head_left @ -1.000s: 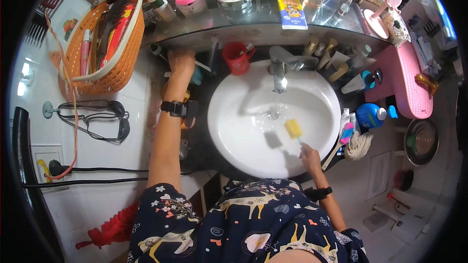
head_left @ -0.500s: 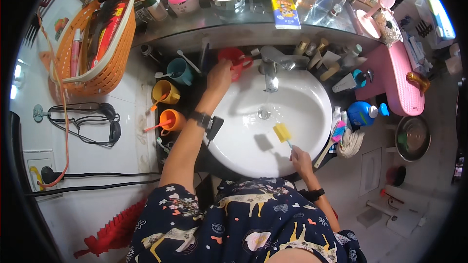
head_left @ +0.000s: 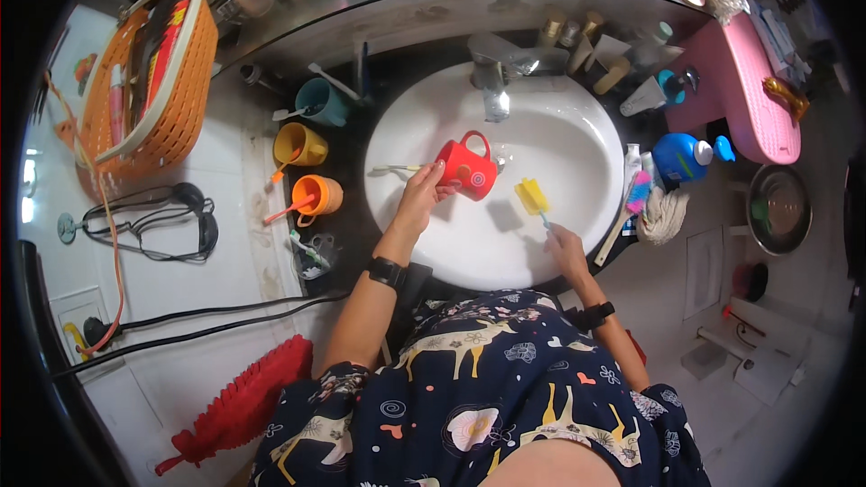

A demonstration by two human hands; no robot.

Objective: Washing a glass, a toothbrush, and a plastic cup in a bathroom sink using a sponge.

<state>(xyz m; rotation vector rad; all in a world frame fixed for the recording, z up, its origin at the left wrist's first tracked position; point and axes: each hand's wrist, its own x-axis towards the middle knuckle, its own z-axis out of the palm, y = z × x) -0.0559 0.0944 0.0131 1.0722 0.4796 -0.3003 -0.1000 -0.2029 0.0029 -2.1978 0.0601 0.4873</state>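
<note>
My left hand (head_left: 420, 200) grips a red mug (head_left: 471, 171) over the middle of the white basin (head_left: 451, 252). The mug is tipped, with its handle toward the faucet (head_left: 494, 90) and my fingers at its left edge. My right hand (head_left: 566, 249), at the basin's near right, is closed on the thin light-blue handle of a sponge brush. The yellow sponge head (head_left: 532, 197) hangs over the basin, close to the mug but apart from it. A slim, pale stick-like thing, perhaps a toothbrush (head_left: 397, 168), lies at the basin's left side.
Along the left counter stand a blue cup (head_left: 323, 103), a yellow cup (head_left: 300, 144) and an orange cup (head_left: 317, 196), with toothbrushes. A blue bottle (head_left: 678, 159) and a scrub brush (head_left: 631, 203) sit right of the basin. A glass shelf (head_left: 397, 2) crosses the back.
My left hand has brought the red mug from beside the faucet to over the basin. My right hand still holds the sponge brush in nearly the same place. The view has shifted.
</note>
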